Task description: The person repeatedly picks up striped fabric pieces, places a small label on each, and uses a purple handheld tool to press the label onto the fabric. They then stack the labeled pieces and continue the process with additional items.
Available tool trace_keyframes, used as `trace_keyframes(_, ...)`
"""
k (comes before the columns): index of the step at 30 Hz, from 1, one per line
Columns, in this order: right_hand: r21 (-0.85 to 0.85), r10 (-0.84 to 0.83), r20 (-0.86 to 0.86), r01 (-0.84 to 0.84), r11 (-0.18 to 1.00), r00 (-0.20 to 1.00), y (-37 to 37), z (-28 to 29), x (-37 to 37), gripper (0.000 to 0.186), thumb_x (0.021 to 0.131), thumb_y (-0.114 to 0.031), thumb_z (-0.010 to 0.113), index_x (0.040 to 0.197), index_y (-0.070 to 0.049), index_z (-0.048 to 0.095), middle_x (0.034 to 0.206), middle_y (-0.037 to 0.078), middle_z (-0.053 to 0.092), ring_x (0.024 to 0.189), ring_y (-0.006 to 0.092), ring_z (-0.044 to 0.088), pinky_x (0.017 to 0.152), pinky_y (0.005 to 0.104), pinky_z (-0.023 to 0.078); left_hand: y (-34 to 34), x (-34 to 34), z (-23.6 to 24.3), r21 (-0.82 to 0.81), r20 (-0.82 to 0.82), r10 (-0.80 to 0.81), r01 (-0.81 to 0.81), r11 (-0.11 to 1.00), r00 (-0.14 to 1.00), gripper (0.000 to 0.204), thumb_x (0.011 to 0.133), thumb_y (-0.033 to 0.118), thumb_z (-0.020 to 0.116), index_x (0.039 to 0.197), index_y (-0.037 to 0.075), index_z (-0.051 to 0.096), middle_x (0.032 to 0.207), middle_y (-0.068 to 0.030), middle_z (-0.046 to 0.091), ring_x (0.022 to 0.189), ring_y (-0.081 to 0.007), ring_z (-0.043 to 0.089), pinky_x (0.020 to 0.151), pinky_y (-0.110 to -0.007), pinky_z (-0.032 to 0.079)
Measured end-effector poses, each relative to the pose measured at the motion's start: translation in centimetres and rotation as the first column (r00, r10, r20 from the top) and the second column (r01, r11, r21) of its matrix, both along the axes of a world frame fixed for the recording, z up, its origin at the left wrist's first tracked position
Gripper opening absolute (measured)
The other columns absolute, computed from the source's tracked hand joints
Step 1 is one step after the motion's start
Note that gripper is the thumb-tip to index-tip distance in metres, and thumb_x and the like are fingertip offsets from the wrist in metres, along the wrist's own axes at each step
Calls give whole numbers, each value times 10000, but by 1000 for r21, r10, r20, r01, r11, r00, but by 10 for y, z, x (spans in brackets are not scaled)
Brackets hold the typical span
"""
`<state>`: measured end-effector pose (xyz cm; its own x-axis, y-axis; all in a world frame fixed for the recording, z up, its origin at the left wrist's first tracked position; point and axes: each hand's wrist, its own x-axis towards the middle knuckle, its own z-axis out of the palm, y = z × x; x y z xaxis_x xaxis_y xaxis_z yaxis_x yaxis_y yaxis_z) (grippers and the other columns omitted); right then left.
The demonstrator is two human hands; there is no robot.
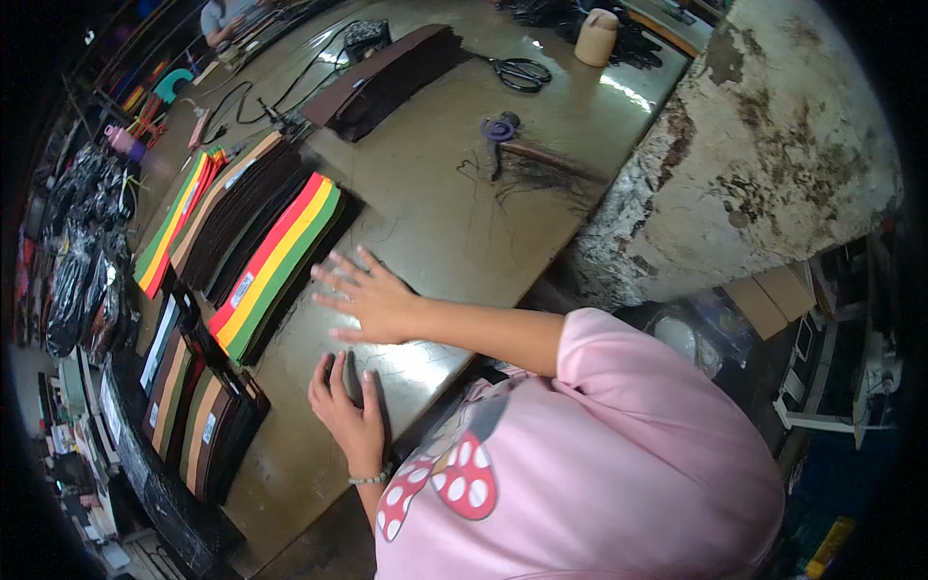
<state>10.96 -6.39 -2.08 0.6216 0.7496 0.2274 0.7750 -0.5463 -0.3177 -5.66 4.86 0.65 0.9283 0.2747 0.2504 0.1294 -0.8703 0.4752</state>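
Note:
My right hand [372, 300] reaches over the glossy worktable [435, 232] with its fingers spread, holding nothing. Whether the palm rests on the tabletop or hovers just above it, I cannot tell. Closer to the table's near edge is my left hand [348, 411], a beaded bracelet at the wrist, fingers apart and nothing in them. Just beyond both hands lies a stack of curved strips, topped by a red, yellow and green one [280, 266]. Beside it sit a stack of dark strips with a tan edge [232, 208] and another red, yellow and green piece [179, 227].
More banded stacks [184, 416] lie to the left, near black plastic bundles [92, 242]. Farther off are a brown stack [387, 82], black-handled scissors [522, 74], a purple coil [500, 129] and a beige container [596, 39]. A stained slab [754, 145] borders the table; another person [227, 19] sits opposite.

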Motion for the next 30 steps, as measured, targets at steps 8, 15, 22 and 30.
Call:
trace_keyframes(8,-136,-692,201,720,681,693,-178,-2,20,556,1008,-391,358,1480,-102,412,1623,157,157,1499,398,77,1142,678,14,3,-3,-1,-317,131,102,-56,947,986,314,927,141,613,1221,30,618,1349,-170,505,1251,-340,470,1073,-439,349)
trace_keyframes(15,-85,-695,234,726,682,680,-190,4,59,533,1008,-348,360,1441,-53,460,1596,185,215,1496,362,116,1180,602,68,-1,0,-2,65,14,-25,24,998,1000,332,902,209,647,1216,100,636,1338,-123,519,1272,-341,417,1083,-471,292)
trace_keyframes(22,-12,-660,185,673,740,728,-183,-26,67,549,1008,-318,378,1419,41,429,1522,202,367,1436,346,308,1189,484,201,-4,2,-1,35,11,34,-34,999,999,333,904,212,647,1219,105,633,1343,-120,516,1273,-337,417,1082,-472,297)
trace_keyframes(30,-5,-811,93,815,580,578,-233,26,-4,481,1001,-278,418,1364,31,488,1453,223,449,1353,362,424,1127,487,322,-3,-1,0,22,13,3,-4,1000,1000,313,907,196,645,1204,95,640,1335,-121,524,1264,-338,425,1079,-472,303)
